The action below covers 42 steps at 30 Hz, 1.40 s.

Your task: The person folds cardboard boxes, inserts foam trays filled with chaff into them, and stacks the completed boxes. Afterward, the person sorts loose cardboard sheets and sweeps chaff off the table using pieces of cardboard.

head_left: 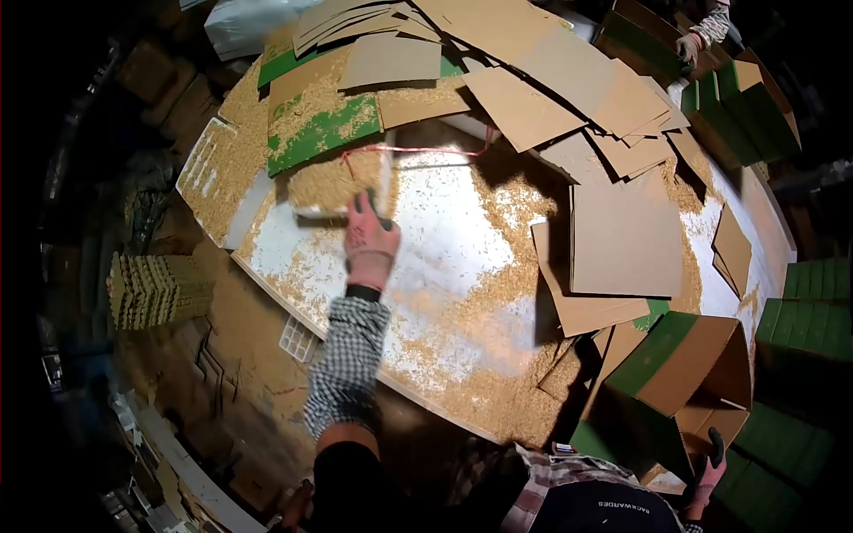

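Left hand (371, 247): pink, black. Sleeve (348, 355): black-and-white check. Box (682, 364): green, brown. Tabletop (435, 213): white. Shavings (333, 185): tan.

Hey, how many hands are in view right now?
3 clearly visible: your left hand over the white table, your right hand at the open box, a co-worker's hand top right. Others may be hidden.

Wearer's hands (370, 242) (710, 475): two; co-worker's hand (689, 49): one; cord (431, 149): one
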### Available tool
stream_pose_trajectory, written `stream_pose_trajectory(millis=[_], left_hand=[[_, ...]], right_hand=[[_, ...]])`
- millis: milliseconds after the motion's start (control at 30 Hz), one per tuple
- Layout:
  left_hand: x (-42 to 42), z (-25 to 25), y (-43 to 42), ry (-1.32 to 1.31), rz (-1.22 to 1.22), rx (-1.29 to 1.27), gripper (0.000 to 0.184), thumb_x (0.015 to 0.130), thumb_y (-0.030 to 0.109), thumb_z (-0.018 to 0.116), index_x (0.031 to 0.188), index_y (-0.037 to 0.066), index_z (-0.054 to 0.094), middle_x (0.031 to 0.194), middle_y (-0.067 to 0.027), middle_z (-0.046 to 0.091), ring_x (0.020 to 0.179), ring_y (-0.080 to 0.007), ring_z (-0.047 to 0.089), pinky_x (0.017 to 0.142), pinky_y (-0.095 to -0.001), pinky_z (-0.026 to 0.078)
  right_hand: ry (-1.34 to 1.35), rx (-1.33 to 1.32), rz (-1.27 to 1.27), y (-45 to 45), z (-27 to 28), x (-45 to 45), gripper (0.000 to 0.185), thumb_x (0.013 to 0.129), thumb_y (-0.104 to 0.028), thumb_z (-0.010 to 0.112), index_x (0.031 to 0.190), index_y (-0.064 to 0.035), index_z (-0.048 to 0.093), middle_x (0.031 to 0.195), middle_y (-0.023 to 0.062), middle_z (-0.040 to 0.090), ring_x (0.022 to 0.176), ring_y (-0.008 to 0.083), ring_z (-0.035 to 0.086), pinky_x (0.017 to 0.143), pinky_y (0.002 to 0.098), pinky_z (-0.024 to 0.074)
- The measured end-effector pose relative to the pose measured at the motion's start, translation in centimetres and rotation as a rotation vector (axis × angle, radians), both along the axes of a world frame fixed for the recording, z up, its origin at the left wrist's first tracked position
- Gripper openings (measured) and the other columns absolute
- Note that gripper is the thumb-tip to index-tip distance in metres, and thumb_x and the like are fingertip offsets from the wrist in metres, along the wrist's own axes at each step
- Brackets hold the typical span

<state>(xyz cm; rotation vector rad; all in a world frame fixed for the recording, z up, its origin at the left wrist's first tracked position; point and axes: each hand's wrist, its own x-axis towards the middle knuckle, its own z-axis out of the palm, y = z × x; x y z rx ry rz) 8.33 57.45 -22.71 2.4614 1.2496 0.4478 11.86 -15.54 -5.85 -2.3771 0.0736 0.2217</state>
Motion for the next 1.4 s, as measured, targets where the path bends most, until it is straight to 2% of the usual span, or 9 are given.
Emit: stream_pose_trajectory(millis=[267, 300, 467, 567, 667, 733, 1133, 1267, 1400], left_hand=[[0.3, 0.4, -29.0, -0.349, -0.490, -0.514, 0.070, 0.079, 0.013, 0.067, 0.140, 0.004, 0.035, 0.134, -0.0216, 0.045, 0.109, -0.0308, 0.057, 0.095, -0.0360, 0.049], [-0.2, -0.4, -29.1, -0.449, -0.363, -0.962, 0.068, 0.079, 0.008, 0.067, 0.140, 0.004, 0.037, 0.129, -0.0184, 0.050, 0.118, -0.0284, 0.052, 0.102, -0.0377, 0.044], [-8.0, 2.9, -16.7, 0.475, 0.037, 0.056, 0.093, 0.082, 0.054, 0.062, 0.145, -0.002, 0.024, 0.144, -0.0303, 0.031, 0.130, -0.0412, 0.037, 0.109, -0.0482, 0.033], [-13.4, -5.3, -8.7, 0.060, 0.310, -0.378, 0.084, 0.086, 0.046, 0.063, 0.146, 0.002, 0.025, 0.140, -0.0267, 0.038, 0.126, -0.0361, 0.040, 0.105, -0.0445, 0.034], [-12.8, -6.1, -15.4, -0.298, -0.338, -0.851, 0.070, 0.090, 0.022, 0.067, 0.148, 0.010, 0.030, 0.133, -0.0128, 0.051, 0.114, -0.0193, 0.052, 0.094, -0.0272, 0.044], [-12.1, -0.1, -17.6, -0.583, -0.224, -1.317, 0.073, 0.089, 0.011, 0.067, 0.150, 0.011, 0.027, 0.135, -0.0089, 0.050, 0.110, -0.0111, 0.052, 0.087, -0.0221, 0.046], [-15.2, 17.5, -26.7, -0.627, -0.616, -1.248, 0.052, 0.094, 0.027, 0.049, 0.138, 0.000, 0.041, 0.132, -0.0177, 0.052, 0.116, -0.0314, 0.056, 0.096, -0.0474, 0.050], [-5.4, 26.8, -39.9, -0.599, -0.571, -2.076, 0.051, 0.094, 0.016, 0.054, 0.140, 0.002, 0.037, 0.136, -0.0169, 0.049, 0.119, -0.0292, 0.055, 0.100, -0.0440, 0.048], [0.6, 20.1, -44.6, -0.535, -1.346, -0.662, 0.048, 0.093, 0.011, 0.055, 0.137, 0.000, 0.041, 0.137, -0.0169, 0.048, 0.124, -0.0264, 0.050, 0.102, -0.0399, 0.045]], right_hand=[[0.047, 0.022, 0.040, -2.9, 1.3, 1.5, 0.053, 0.081, -0.005, 0.052, 0.133, 0.0048, 0.049, 0.135, 0.0148, 0.054, 0.126, 0.0245, 0.049, 0.107, 0.0333, 0.0344], [0.037, 0.058, 0.013, -3.0, 2.5, 1.5, 0.056, 0.076, 0.008, 0.044, 0.131, 0.0045, 0.052, 0.135, 0.0114, 0.054, 0.127, 0.0213, 0.048, 0.109, 0.0310, 0.0321], [0.082, -0.027, -0.018, -7.5, 4.0, 0.6, 0.055, 0.075, 0.008, 0.045, 0.129, 0.0033, 0.053, 0.129, 0.0109, 0.058, 0.123, 0.0205, 0.051, 0.107, 0.0308, 0.0341], [-0.001, -0.101, 0.055, -9.6, 0.4, 0.4, 0.052, 0.076, 0.009, 0.046, 0.127, 0.0007, 0.055, 0.126, 0.0086, 0.060, 0.122, 0.0196, 0.052, 0.106, 0.0294, 0.0344], [0.036, -0.064, 0.030, -6.4, 1.4, 1.6, 0.052, 0.076, 0.008, 0.046, 0.127, 0.0009, 0.055, 0.125, 0.0091, 0.060, 0.121, 0.0199, 0.052, 0.106, 0.0295, 0.0353], [-0.004, -0.106, 0.056, -6.7, 1.1, 2.2, 0.056, 0.077, 0.003, 0.049, 0.131, -0.0056, 0.053, 0.127, 0.0124, 0.059, 0.121, 0.0231, 0.053, 0.104, 0.0296, 0.0375], [-0.084, -0.122, 0.379, -9.4, 1.2, 4.6, 0.081, 0.072, 0.000, 0.057, 0.147, -0.0156, 0.030, 0.138, 0.0275, 0.041, 0.124, 0.0419, 0.045, 0.102, 0.0405, 0.0422], [0.033, -0.197, 0.387, -7.8, 3.5, 3.9, 0.097, 0.069, -0.008, 0.068, 0.151, -0.0148, 0.016, 0.150, 0.0277, 0.020, 0.131, 0.0460, 0.036, 0.104, 0.0420, 0.0418], [-0.091, -0.101, 0.583, -12.3, -3.1, 5.4, 0.102, 0.073, -0.021, 0.074, 0.151, -0.0100, 0.011, 0.152, 0.0249, 0.019, 0.140, 0.0394, 0.024, 0.113, 0.0393, 0.0283]])
